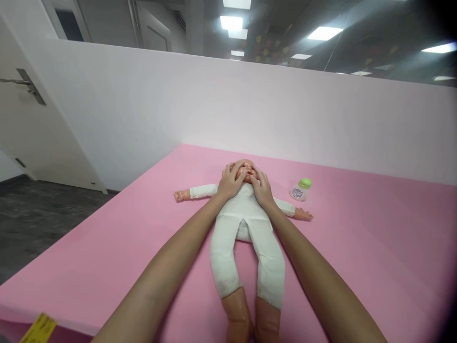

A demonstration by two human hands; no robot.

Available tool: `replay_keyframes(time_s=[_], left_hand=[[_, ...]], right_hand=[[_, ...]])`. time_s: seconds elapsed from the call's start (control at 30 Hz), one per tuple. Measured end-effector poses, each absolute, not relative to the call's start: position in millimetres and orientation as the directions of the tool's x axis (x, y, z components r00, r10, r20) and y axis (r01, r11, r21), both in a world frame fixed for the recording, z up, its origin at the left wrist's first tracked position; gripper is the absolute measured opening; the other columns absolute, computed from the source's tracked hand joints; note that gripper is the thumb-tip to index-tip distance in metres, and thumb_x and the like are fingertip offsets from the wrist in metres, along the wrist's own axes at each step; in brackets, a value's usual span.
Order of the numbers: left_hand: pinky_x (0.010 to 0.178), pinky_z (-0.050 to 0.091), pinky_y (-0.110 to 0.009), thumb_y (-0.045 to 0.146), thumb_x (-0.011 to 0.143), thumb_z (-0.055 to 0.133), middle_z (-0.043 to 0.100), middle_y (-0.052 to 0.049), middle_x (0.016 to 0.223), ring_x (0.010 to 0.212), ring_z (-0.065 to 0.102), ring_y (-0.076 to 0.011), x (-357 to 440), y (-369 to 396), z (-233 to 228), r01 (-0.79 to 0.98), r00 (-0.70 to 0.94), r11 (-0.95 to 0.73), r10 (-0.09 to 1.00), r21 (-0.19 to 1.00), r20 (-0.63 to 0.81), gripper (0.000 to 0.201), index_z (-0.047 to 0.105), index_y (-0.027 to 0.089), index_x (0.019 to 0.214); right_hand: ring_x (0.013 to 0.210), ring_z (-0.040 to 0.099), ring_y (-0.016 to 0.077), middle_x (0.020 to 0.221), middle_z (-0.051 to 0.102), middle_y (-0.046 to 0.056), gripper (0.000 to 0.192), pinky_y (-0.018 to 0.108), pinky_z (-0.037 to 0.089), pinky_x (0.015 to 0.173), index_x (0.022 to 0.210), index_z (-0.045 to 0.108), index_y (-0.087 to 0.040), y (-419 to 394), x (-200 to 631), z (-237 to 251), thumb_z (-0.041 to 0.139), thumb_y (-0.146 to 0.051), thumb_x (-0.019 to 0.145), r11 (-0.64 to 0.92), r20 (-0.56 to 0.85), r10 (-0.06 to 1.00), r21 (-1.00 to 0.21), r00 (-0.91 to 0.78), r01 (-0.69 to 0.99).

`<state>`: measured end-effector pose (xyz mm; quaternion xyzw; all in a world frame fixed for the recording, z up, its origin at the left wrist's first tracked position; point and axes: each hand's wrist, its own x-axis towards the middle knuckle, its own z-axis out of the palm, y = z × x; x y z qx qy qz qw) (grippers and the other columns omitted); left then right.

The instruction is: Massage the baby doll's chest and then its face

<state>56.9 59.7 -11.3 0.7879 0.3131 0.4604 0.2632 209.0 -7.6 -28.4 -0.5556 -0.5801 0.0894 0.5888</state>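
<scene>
Grip: we lay our left hand [230, 183] and right hand [262, 187] on the head of the doll [246, 224], one to each side of its face. Neither hand closes around anything – the fingers are spread flat and the thumbs press at the cheeks. The face shows between the two hands.

Item held: one doll, lying on its back, head away from us, legs toward us. It wears a white suit covering trunk, arms and legs; the bare lower legs run out of the bottom of the view. Its arms are stretched out to either side, small bare hands resting on the surface.

Support: a pink mat [357, 247], the doll lying near its middle.

Nearby: one small bottle [300, 189] with a green cap – lying on the mat on the doll's right-hand side in the view, near its arm but apart from it.

Surroundings: a white partition wall [250, 109] behind the mat; a white door [32, 119] at far left; ceiling lights above.
</scene>
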Motion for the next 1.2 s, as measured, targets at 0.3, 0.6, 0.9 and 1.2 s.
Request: replay_keyframes(time_s=[0.3, 0.6, 0.9, 1.2], left_hand=[[0.123, 0.038, -0.049, 0.048, 0.105, 0.050, 0.051, -0.011, 0.150, 0.143, 0.047, -0.0301, 57.9, 61.2, -12.8, 0.258, 0.361, -0.658, 0.745, 0.707, 0.561, 0.051, 0.050, 0.030, 0.153], [0.124, 0.038, -0.049, 0.048, 0.105, 0.050, 0.050, -0.011, 0.151, 0.143, 0.047, -0.0298, 57.2, 59.7, -11.7, 0.251, 0.363, -0.653, 0.748, 0.715, 0.556, 0.051, 0.051, 0.029, 0.153], [0.124, 0.038, -0.049, 0.048, 0.105, 0.051, 0.050, -0.011, 0.151, 0.145, 0.046, -0.0303, 57.6, 59.1, -10.6, 0.257, 0.368, -0.653, 0.748, 0.712, 0.553, 0.052, 0.050, 0.029, 0.153], [0.125, 0.036, -0.049, 0.048, 0.104, 0.052, 0.049, -0.011, 0.152, 0.145, 0.045, -0.0306, 57.9, 61.1, -12.3, 0.257, 0.366, -0.655, 0.747, 0.711, 0.555, 0.053, 0.049, 0.027, 0.153]], right_hand=[[0.149, 0.046, 0.0280, 0.159, 0.052, 0.012, 0.061, 0.051, 0.034, 0.127, 0.154, 0.052, -0.027, -4.0, 210.1, -31.6, 0.052, -0.055, 0.101, 0.344, 0.568, 0.748, -0.775, 0.344, 0.530], [0.148, 0.047, 0.0270, 0.158, 0.054, 0.012, 0.059, 0.050, 0.036, 0.127, 0.153, 0.053, -0.026, -5.2, 210.1, -30.2, 0.052, -0.054, 0.101, 0.352, 0.579, 0.742, -0.765, 0.337, 0.540], [0.147, 0.047, 0.0274, 0.157, 0.054, 0.010, 0.055, 0.051, 0.036, 0.126, 0.152, 0.055, -0.030, -5.6, 211.3, -30.5, 0.052, -0.052, 0.102, 0.354, 0.590, 0.740, -0.751, 0.325, 0.557], [0.148, 0.047, 0.0279, 0.157, 0.054, 0.011, 0.056, 0.051, 0.036, 0.127, 0.151, 0.055, -0.028, -5.8, 210.4, -30.3, 0.054, -0.051, 0.100, 0.360, 0.582, 0.740, -0.766, 0.337, 0.533]])
